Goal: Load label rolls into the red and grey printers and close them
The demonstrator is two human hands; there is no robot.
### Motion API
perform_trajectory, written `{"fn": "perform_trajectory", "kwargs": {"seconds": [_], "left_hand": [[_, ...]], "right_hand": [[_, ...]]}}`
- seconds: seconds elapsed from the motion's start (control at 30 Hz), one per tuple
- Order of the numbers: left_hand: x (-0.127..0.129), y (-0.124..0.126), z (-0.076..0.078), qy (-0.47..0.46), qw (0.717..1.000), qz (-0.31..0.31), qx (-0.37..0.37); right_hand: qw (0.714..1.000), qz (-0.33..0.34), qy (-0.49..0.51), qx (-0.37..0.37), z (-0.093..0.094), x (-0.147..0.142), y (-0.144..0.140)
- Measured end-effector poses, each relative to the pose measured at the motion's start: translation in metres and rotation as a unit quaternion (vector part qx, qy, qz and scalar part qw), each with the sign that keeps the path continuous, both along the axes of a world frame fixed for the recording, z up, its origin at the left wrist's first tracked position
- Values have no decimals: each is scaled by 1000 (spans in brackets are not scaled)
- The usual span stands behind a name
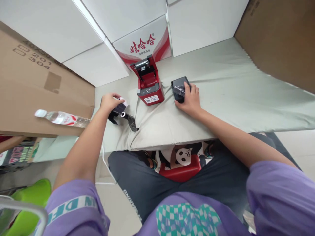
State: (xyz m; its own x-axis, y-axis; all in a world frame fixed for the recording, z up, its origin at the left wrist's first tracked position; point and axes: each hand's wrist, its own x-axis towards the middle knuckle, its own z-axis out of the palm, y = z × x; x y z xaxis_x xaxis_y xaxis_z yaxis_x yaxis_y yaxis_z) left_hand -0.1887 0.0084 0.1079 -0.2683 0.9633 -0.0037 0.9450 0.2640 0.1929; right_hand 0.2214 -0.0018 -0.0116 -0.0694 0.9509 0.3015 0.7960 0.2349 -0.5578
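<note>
left hand (pixel 110 102) holds perhaps two rolls (pixel 119 108); right hand (pixel 191 99), one box (pixel 180 81)

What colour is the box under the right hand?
Dark grey, nearly black: the box under the right hand shows best in the head view.

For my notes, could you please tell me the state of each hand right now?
Left hand: closed, holding a dark-wrapped roll.
Right hand: closed around a black box.
</note>
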Motion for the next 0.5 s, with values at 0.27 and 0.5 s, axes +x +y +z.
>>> {"fn": "perform_trajectory", "kwargs": {"seconds": [0.27, 0.5], "left_hand": [[0, 20, 6, -122, 984, 78, 104], [14, 17, -17, 3, 992, 114, 53]], "right_hand": [[1000, 1, -4, 3, -1, 1, 0], [1000, -4, -20, 3, 4, 0, -4]]}}
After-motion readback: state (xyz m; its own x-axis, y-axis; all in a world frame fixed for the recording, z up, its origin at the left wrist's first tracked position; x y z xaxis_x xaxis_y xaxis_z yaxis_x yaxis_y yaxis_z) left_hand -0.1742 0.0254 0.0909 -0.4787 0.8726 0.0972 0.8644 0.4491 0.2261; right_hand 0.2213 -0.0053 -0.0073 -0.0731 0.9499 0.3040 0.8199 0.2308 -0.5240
